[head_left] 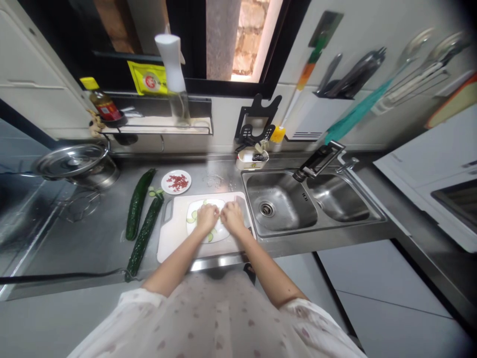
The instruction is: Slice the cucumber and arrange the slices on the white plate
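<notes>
My left hand and my right hand are close together over a white plate, their fingers curled inward. Whatever the fingertips hold, if anything, is too small to make out. Thin cucumber slices with green rims lie along the left and lower parts of the plate. Beneath the plate is a pale cutting board with a grey handle slot. Left of the board rest a whole cucumber and a second cucumber, with small cut pieces at its upper end.
A small white dish of chopped red bits stands behind the board. To the right is a double steel sink with a black faucet. A lidded pot sits far left. Along the wall hang a shelf and knife block.
</notes>
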Available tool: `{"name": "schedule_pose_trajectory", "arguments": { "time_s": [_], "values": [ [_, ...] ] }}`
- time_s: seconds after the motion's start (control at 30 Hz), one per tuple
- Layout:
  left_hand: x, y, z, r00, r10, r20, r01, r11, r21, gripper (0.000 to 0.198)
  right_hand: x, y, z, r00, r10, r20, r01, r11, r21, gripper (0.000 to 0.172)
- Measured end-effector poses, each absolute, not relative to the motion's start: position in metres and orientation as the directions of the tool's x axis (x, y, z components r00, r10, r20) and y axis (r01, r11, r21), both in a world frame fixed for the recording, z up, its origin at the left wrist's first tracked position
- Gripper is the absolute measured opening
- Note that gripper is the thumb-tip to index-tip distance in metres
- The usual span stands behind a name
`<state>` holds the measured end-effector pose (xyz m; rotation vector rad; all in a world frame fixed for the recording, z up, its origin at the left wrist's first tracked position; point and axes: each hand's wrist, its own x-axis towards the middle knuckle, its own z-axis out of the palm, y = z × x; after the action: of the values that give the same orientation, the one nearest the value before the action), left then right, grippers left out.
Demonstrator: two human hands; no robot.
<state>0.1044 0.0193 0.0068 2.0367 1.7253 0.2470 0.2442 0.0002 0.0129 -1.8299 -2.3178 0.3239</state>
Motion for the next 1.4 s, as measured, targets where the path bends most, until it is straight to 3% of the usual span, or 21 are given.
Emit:
{"name": "schedule_pose_trajectory", "arguments": {
  "time_s": [0.37,1.4],
  "values": [
    [0.1032,0.0196,0.0015,0.178,0.971,-0.160,0.880,-0.085,0.467,0.017,0.2459,0.0009,0.0116,-0.206,0.976,-0.065,0.951,0.185,-0.246,0.021],
    [0.1039,0.0209,-0.0006,0.186,0.969,-0.162,0.880,-0.091,0.466,0.014,0.2459,0.0019,0.0139,-0.149,0.987,-0.056,0.963,0.131,-0.237,0.022]
  ]
}}
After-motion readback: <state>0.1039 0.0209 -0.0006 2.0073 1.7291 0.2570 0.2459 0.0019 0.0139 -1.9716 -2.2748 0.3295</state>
